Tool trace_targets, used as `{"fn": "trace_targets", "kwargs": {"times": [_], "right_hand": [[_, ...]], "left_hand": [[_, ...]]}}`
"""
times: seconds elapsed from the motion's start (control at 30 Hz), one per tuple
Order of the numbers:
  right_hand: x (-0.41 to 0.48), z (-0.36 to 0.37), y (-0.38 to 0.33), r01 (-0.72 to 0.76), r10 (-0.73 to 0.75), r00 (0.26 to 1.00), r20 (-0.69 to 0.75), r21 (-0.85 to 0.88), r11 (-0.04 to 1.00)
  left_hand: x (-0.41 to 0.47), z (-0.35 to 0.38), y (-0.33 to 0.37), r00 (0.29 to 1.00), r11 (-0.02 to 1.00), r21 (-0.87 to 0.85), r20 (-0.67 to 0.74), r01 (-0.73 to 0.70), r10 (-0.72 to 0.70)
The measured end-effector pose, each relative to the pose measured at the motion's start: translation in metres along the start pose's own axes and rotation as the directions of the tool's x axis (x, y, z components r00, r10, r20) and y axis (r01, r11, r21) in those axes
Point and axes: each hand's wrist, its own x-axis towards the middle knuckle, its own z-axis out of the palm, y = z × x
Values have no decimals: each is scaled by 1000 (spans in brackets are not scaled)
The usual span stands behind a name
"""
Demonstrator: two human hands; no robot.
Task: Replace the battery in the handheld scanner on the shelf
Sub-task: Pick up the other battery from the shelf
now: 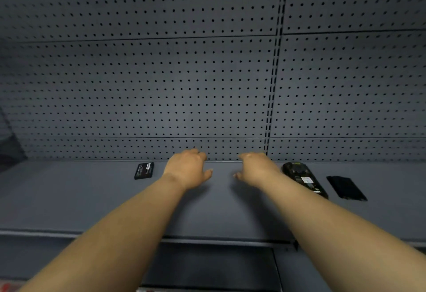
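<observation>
A black handheld scanner (303, 178) lies face down on the grey shelf (69, 201), its back open with labels showing. A flat black cover (346, 187) lies just right of it. A black battery (144, 170) with red and white print lies on the shelf to the left. My left hand (187, 169) hovers over the shelf right of the battery, fingers curled down and empty. My right hand (258, 169) hovers just left of the scanner, fingers loosely apart, holding nothing. Neither hand touches an object.
A grey pegboard back wall (161, 84) rises behind the shelf, with a slotted upright (274, 72) right of centre. The shelf's front lip (219, 242) runs below my forearms, with a darker lower level beneath.
</observation>
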Motion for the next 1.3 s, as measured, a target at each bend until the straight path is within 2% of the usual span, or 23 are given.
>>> {"fn": "trace_targets", "kwargs": {"times": [0.53, 0.83, 1.07, 1.3], "right_hand": [[-25, 5, -38, 117, -117, 993, 0, -8, 993], [-5, 17, -106, 146, -146, 989, -4, -17, 989], [28, 39, -189, 78, -80, 996, 32, 44, 996], [48, 77, -258, -80, 69, 995, 67, 164, 983]], "left_hand": [[-50, 3, -41, 994, 993, -35, 19, 110, -110], [-54, 10, -113, 989, 987, -57, 23, 148, -147], [-41, 20, -201, 992, 989, -78, 33, 126, -124], [-34, 38, -277, 997, 995, -81, 67, 51, -46]]}}
